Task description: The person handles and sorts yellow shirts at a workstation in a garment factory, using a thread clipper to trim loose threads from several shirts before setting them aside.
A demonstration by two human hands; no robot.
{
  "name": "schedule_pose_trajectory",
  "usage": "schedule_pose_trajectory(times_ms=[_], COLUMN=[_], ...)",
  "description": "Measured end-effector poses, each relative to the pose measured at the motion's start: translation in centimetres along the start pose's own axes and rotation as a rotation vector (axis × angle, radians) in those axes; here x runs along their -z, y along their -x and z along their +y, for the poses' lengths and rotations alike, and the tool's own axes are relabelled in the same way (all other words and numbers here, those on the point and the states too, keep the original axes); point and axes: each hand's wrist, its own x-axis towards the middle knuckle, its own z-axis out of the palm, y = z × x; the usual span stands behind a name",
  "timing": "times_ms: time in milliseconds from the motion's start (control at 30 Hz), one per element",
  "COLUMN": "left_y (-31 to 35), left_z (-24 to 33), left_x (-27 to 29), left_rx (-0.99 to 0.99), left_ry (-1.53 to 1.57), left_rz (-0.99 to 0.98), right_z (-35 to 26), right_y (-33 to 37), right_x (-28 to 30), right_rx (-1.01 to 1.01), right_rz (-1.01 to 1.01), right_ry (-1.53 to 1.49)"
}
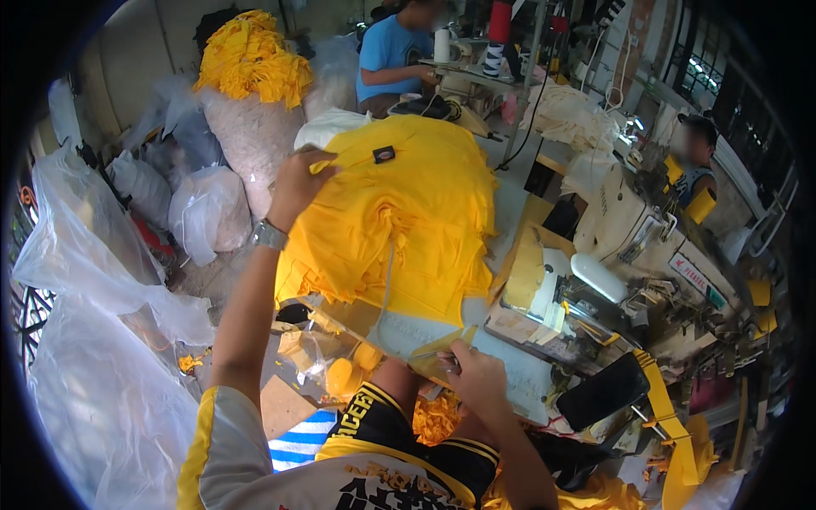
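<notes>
A thick pile of yellow garments (416,187) lies on the table in front of me, with a small dark label (384,155) on top near its far end. My left hand (299,183), a metal watch on its wrist, reaches over the pile's left edge. Its fingers are apart and curved, holding nothing that I can see. Close to my lap, my right hand (478,376) is closed around a small, partly metallic thing I cannot make out. Just beside those fingers is a piece of yellow cloth (435,347) at the table's near edge.
To the right stands an industrial sewing machine (650,234) with a black phone (603,391) and yellow strip (659,399) before it. Clear plastic bags (102,340) fill the left. A large sack (246,140) bears yellow cloth. Two people sit farther off, one in a blue shirt (391,55).
</notes>
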Motion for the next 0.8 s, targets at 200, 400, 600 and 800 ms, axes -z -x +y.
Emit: schedule_pose_trajectory(times_ms=[200, 400, 600, 800], left_y=[1.3, 0.2, -2.3, 15.5], left_z=[-5.3, -5.2, 9.6, 19.6], left_x=[-2.3, -1.6, -0.5, -4.4], left_rx=[0.217, 0.184, 0.005, -0.046], left_ry=[0.053, 0.078, 0.590, 0.734], left_rz=[-0.056, 0.196, 0.012, -0.651], right_z=[1.5, 1.2, 1.6, 1.6], right_y=[0.9, 0.7, 0.8, 3.4], right_x=[-0.6, -0.7, -1.0, 4.3], right_rx=[0.063, 0.086, 0.073, -0.185], right_rz=[0.164, 0.129, 0.174, 0.022], right_ry=[-0.037, -0.017, -0.091, -0.373])
